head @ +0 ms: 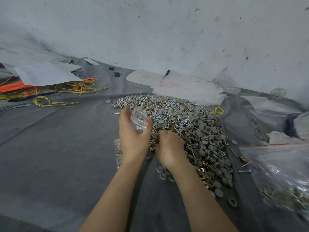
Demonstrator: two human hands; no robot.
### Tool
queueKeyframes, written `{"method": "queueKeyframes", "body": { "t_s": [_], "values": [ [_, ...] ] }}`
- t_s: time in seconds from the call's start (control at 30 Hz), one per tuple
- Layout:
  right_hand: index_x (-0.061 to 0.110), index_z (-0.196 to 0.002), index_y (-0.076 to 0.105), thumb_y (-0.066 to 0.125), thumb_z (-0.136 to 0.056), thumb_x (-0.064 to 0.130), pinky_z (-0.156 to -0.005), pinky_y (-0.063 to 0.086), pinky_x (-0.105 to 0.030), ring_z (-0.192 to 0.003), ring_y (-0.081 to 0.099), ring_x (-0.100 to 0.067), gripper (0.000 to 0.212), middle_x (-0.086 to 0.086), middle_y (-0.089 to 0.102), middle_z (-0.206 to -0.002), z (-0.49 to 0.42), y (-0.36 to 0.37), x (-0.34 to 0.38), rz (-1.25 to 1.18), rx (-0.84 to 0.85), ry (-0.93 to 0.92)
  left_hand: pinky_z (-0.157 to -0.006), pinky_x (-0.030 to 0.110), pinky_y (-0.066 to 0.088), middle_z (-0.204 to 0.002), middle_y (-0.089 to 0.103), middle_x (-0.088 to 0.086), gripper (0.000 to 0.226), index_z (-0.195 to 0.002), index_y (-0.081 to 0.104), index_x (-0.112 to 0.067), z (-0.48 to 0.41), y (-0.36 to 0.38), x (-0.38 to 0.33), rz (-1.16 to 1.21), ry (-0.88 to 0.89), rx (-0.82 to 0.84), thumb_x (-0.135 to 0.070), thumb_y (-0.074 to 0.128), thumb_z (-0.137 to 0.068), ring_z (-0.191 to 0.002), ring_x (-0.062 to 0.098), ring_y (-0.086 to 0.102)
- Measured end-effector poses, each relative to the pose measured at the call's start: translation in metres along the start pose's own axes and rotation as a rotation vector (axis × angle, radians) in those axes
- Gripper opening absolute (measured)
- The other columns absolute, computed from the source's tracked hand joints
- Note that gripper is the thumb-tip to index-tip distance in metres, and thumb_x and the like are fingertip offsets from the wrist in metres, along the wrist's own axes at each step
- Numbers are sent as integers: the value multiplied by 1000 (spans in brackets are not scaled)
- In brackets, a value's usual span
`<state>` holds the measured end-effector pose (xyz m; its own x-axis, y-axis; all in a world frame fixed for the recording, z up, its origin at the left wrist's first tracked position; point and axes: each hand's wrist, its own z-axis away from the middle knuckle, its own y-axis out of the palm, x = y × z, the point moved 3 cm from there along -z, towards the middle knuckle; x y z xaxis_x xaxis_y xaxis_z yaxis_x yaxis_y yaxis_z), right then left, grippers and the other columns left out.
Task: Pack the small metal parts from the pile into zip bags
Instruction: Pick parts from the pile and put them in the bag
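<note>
Fingers (148, 125) of left hand (133, 139) clasp zip bag (139, 118); right hand (168, 148) just lower right, curled into pile (192, 124), grasp unclear.

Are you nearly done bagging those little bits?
No. A filled clear bag lies by the left hand, which holds a part-full clear red-striped zip bag; the right hand digs into the big pile of grey caps, silver screws and brass clips still left.

One wide camera sits on my head; it looks forward and down, close above my left hand (133, 138), right hand (169, 148) and the pile (197, 124).
</note>
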<state>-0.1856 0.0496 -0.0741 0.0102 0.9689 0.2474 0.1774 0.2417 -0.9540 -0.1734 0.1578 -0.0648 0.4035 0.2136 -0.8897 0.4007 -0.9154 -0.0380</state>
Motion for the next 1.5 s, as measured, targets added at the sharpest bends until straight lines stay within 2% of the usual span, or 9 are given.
{"method": "queueKeyframes", "body": {
  "t_s": [0.27, 0.5, 0.57, 0.7, 0.87, 1.1, 1.23, 1.33, 1.5],
  "values": [
    [9, -116, 48, 49, -96, 14, -96, 35, -43, -117, 47, -32, 20, -12, 56, -119, 0, 1, 0, -6, 25, 94, -93, 10, 33, -137, 49, 2, 63, -141, 35, -13, 2, 1, -1, -44, 19, 35, -25, 66, -88, -124, 12, 47],
    [10, -112, 47, 50, -93, 11, -97, 34, -45, -113, 49, -31, 19, -10, 56, -113, -1, -1, -2, -46, 40, 54, -80, -10, 25, -136, 49, 2, 65, -142, 35, -12, 2, 5, 3, -71, 32, 62, -25, 67, -86, -122, 8, 44],
    [12, -112, 48, 50, -95, 12, -96, 41, -42, -106, 53, -25, 17, -5, 56, -108, -4, -5, -6, -209, -54, 53, -79, -11, 24, -136, 48, 2, 66, -142, 35, -12, 2, 6, 5, -87, 42, 78, -25, 68, -86, -120, 4, 41],
    [12, -117, 50, 50, -96, 11, -69, 44, -9, -87, 56, -8, 21, 2, 56, -101, -9, -24, -20, -698, -357, 106, -96, 9, 29, -133, 45, -6, 72, -144, 33, -14, 3, 11, 9, -151, 66, 183, -26, 71, -83, -119, -1, 37],
    [21, -108, 49, 58, -91, 8, -69, 52, -16, -81, 62, -7, 23, 7, 61, -90, -9, -30, -22, -994, -463, 93, -99, 19, 31, -132, 48, 0, 76, -143, 33, -11, 8, 20, 12, -273, 149, 299, -20, 75, -80, -122, 11, 43],
    [27, -110, 52, 58, -93, 20, -79, 53, -19, -86, 66, -1, 19, 14, 69, -90, -5, -28, -2, -936, -301, -126, -104, 25, 35, -137, 46, 5, 77, -143, 33, -9, 9, 20, 11, -259, 167, 334, -13, 74, -78, -126, 17, 42],
    [28, -107, 52, 44, -99, 18, -66, 48, -7, -82, 65, 2, 15, 13, 68, -93, -5, -35, -13, -964, -416, -69, -87, -6, 26, -133, 47, -2, 71, -142, 35, -12, 4, 13, 8, -159, 79, 210, -21, 72, -82, -119, 2, 41],
    [19, -113, 58, 51, -96, 17, -55, 46, -7, -68, 59, 3, 19, 12, 64, -100, -6, -28, -22, -669, -312, 6, -74, -10, 29, -134, 49, 3, 66, -141, 37, -11, 0, 7, 7, -52, 10, 92, -23, 70, -84, -120, 9, 45],
    [21, -110, 63, 59, -90, 26, -98, 36, -42, -113, 46, -24, 21, -3, 53, -116, -4, -2, -9, -86, 16, -69, -77, -8, 28, -133, 50, 1, 63, -140, 38, -14, -1, 4, 6, -13, -21, 33, -25, 68, -86, -120, 11, 48]
  ]
}}
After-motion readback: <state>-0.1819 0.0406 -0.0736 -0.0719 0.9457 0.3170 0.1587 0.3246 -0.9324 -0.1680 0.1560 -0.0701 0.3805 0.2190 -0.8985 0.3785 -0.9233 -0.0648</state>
